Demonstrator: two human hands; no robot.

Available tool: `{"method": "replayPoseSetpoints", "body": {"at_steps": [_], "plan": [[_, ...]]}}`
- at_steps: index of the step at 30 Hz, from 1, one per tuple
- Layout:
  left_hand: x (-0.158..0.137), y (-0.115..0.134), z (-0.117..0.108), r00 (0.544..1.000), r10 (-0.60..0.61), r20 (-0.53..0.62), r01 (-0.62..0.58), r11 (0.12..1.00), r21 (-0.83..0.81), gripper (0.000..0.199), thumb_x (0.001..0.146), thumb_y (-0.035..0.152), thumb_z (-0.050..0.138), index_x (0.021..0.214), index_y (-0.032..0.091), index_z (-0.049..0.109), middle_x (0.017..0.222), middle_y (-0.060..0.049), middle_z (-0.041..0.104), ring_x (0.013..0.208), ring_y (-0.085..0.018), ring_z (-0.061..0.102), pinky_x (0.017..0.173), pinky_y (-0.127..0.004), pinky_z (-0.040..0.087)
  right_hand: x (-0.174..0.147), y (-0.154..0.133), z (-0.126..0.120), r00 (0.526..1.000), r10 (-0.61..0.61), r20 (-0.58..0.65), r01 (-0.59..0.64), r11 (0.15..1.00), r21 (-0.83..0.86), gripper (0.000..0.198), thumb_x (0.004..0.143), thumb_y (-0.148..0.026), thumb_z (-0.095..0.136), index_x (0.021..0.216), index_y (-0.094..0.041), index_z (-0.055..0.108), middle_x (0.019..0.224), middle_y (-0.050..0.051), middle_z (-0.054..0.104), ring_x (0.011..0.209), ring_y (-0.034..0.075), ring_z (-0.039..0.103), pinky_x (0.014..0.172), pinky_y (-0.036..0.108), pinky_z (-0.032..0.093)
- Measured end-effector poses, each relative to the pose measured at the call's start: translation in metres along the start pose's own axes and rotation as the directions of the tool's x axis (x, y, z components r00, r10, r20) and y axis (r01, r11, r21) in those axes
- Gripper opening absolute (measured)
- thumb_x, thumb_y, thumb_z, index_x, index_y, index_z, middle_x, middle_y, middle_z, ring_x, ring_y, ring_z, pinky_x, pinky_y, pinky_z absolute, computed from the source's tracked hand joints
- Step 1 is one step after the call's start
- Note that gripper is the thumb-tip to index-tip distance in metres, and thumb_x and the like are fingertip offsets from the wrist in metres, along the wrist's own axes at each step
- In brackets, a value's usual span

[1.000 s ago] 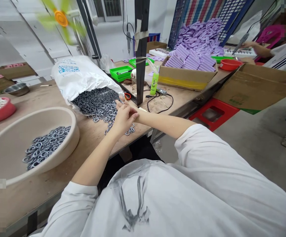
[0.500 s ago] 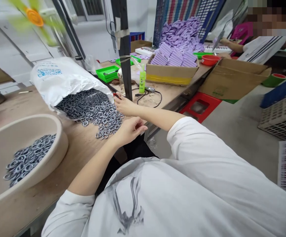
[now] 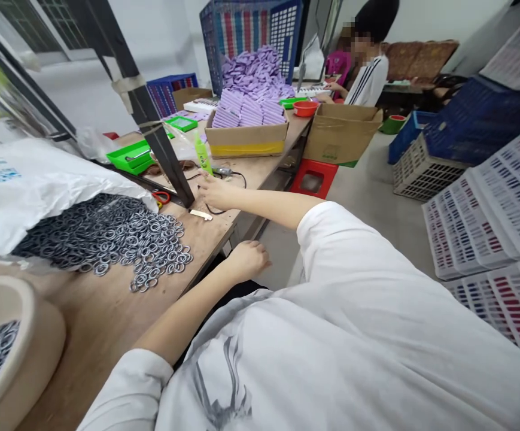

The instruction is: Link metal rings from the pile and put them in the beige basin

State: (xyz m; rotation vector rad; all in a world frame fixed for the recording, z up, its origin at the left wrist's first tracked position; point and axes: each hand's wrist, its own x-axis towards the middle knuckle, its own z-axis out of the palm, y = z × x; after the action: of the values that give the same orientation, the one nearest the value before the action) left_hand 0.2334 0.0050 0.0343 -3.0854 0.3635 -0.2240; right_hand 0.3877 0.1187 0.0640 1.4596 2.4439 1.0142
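Note:
My right hand (image 3: 218, 193) reaches over the table edge beside the dark metal post (image 3: 161, 137), fingers stretched forward and apart. It is close to a black cable (image 3: 239, 176) and a yellow-green bottle (image 3: 203, 154). A small white strip (image 3: 200, 214) lies just below it. My left hand (image 3: 248, 261) hovers in front of the table edge with its fingers curled in; the palm side is hidden. To the left, grey rings (image 3: 152, 242) spill from a white sack (image 3: 62, 173) onto the wooden table (image 3: 102, 335). Red-handled scissors (image 3: 163, 197) lie between sack and post.
A beige basin (image 3: 39, 341) holding more rings stands at lower left. Behind are a green tray (image 3: 129, 157) and a cardboard box (image 3: 246, 139) of purple pieces. A red stool (image 3: 316, 178) and stacked crates (image 3: 475, 221) stand right. A person (image 3: 367, 78) sits at the back.
The view has swung right, shifting the sack and basin leftward. My right hand has moved from the scissors to the other side of the post. My left hand's fingers have curled in more.

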Motion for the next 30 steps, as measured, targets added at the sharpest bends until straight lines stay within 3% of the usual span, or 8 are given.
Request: {"method": "replayPoseSetpoints", "body": {"at_steps": [2,6,8,12,18,21,26,30], "plan": [[0.005,-0.001,-0.005,0.984,-0.033,-0.175,0.034,0.999,0.008,0.029,0.097,0.032,0.051,0.081,0.014,0.066,0.077,-0.009,0.066,0.078,-0.022,0.065,0.071,-0.036,0.052,-0.009,0.004,0.002,1.0,0.025,0.007,-0.025,1.0,0.0,0.031,0.089,-0.012,0.048,0.096,-0.012,0.078,0.099,0.013,0.071,0.119,0.036,0.05,0.114,0.074,0.013],[0.022,0.001,-0.028,0.842,-0.031,-0.539,0.025,1.0,-0.019,0.035,0.098,0.029,0.047,0.126,0.01,0.058,0.125,-0.02,0.063,0.121,-0.028,0.056,0.099,-0.043,0.047,-0.017,0.0,0.008,0.999,0.041,0.024,-0.041,0.999,-0.005,0.032,0.089,-0.01,0.047,0.099,-0.01,0.077,0.101,0.014,0.071,0.121,0.036,0.05,0.115,0.074,0.01],[0.027,0.002,-0.025,0.888,0.035,-0.459,-0.036,0.999,0.007,0.037,0.097,0.033,0.05,0.121,0.008,0.061,0.122,-0.021,0.064,0.118,-0.03,0.058,0.097,-0.045,0.048,-0.018,-0.004,0.011,0.999,0.026,0.022,-0.026,1.0,-0.008,0.032,0.087,-0.008,0.048,0.099,-0.011,0.077,0.1,0.013,0.072,0.121,0.035,0.05,0.116,0.072,0.009],[0.022,-0.001,-0.003,0.979,0.149,-0.136,-0.142,0.988,0.056,0.032,0.096,0.033,0.051,0.075,0.014,0.067,0.075,-0.011,0.066,0.076,-0.023,0.064,0.074,-0.039,0.051,-0.024,-0.007,0.015,0.999,0.008,0.043,-0.008,1.0,-0.003,0.027,0.086,-0.009,0.052,0.096,-0.012,0.077,0.099,0.012,0.073,0.12,0.034,0.05,0.118,0.07,0.007],[0.025,-0.004,-0.025,0.842,0.042,-0.537,-0.019,0.999,0.048,0.045,0.097,0.031,0.048,0.135,0.008,0.053,0.134,-0.019,0.06,0.127,-0.029,0.052,0.106,-0.044,0.043,-0.025,-0.017,0.018,1.0,0.008,0.027,-0.009,1.0,0.012,0.026,0.088,-0.01,0.051,0.094,-0.011,0.076,0.096,0.011,0.074,0.12,0.032,0.051,0.119,0.068,0.006],[0.025,-0.003,-0.026,0.874,0.074,-0.48,-0.024,0.994,0.108,0.038,0.096,0.03,0.049,0.128,0.012,0.058,0.131,-0.016,0.061,0.121,-0.028,0.054,0.103,-0.043,0.044,-0.021,-0.025,0.016,1.0,-0.02,-0.009,0.02,0.998,0.051,0.026,0.087,-0.011,0.051,0.092,-0.012,0.076,0.096,0.012,0.074,0.125,0.032,0.049,0.119,0.067,0.007],[0.009,-0.006,0.001,0.922,0.319,-0.218,-0.262,0.931,0.255,0.023,0.096,0.021,0.046,0.089,0.019,0.068,0.101,-0.009,0.068,0.092,-0.021,0.06,0.086,-0.039,0.048,-0.022,-0.028,0.009,0.995,0.006,0.098,-0.023,0.985,0.173,0.024,0.086,-0.014,0.053,0.094,-0.014,0.076,0.096,0.012,0.074,0.124,0.033,0.047,0.119,0.066,0.005],[0.009,-0.005,0.002,0.896,0.132,-0.425,-0.076,0.986,0.146,0.036,0.096,0.023,0.045,0.128,0.016,0.06,0.129,-0.015,0.064,0.123,-0.027,0.056,0.102,-0.043,0.045,-0.021,-0.03,0.003,0.987,0.066,0.147,-0.103,0.96,0.259,0.025,0.086,-0.019,0.054,0.097,-0.012,0.075,0.098,0.014,0.072,0.123,0.035,0.044,0.118,0.067,-0.001]]}}
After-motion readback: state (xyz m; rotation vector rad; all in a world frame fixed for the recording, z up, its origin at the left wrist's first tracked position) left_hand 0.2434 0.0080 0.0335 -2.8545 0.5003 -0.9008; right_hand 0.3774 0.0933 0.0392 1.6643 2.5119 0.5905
